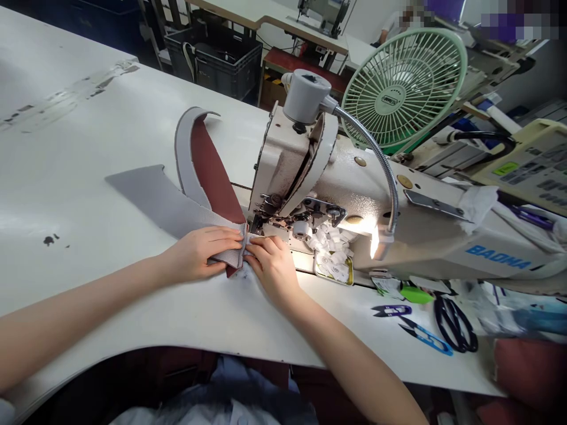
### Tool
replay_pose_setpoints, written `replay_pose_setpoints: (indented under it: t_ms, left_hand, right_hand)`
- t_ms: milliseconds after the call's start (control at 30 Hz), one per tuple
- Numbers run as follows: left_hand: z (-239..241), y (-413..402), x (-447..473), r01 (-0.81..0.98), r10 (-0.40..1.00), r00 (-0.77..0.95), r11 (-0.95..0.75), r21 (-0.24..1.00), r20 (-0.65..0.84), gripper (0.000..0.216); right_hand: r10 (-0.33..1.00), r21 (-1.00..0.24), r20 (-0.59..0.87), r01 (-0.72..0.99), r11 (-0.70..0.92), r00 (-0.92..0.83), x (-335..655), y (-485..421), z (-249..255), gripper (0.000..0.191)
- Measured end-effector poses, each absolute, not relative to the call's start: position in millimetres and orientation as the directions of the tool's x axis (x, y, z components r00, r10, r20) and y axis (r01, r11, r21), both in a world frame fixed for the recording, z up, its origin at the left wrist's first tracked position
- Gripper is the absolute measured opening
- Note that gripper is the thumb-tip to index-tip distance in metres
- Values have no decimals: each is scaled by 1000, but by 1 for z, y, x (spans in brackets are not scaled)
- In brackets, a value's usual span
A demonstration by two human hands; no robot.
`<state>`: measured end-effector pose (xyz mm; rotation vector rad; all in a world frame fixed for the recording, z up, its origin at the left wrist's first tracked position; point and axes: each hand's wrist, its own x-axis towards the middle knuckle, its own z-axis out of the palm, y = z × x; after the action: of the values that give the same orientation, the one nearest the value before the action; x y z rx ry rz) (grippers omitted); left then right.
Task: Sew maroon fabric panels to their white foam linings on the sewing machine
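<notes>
My sewing lamp [381, 239] shines very bright and makes glare on the tabletop [80, 195]. The picture edges look bent and stretched.

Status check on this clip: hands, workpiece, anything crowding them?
Left hand and right hand pinching gray fabric layered with maroon material. Sewing machine presser foot just ahead. Metal tray of white pieces beside right hand.

Grey woven fabric strip [155, 200], maroon lining [212, 171] (a dull brick red, really), mint-green fan [403, 88], cream sewing machine [283, 171], blue thread snips [425, 336]
</notes>
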<state>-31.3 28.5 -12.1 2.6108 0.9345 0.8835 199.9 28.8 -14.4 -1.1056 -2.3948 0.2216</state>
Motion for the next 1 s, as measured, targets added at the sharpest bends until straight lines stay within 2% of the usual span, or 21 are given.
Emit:
replay_pose_setpoints:
  t_ms: [200, 333, 467, 567, 767, 1000]
  left_hand:
    - [-13, 29, -31, 494, 631, 627, -775, 393, 456, 33]
    - [-10, 29, -31, 503, 597, 686, -802, 323, 415, 28]
    - [-5, 27, -31, 554, 601, 730, -799, 232, 325, 30]
    - [-2, 27, -33, 553, 593, 749, -805, 214, 296, 37]
    - [2, 27, -34, 544, 599, 757, -800, 254, 261, 39]
    - [-4, 26, -36, 547, 654, 709, -746, 379, 264, 53]
  right_hand:
    - [762, -287, 327, 710, 644, -559, 200, 28, -15, 19]
    - [765, -294, 310, 708, 642, -565, 200, 28, -12, 19]
    - [788, -389, 310, 685, 616, -532, 208, 22, -6, 20]
    - [817, -494, 312, 652, 575, -484, 219, 18, -5, 29]
    - [780, -592, 292, 536, 602, -553, 220, 22, -10, 40]
    - [726, -506, 311, 540, 673, -613, 213, 19, -10, 33]
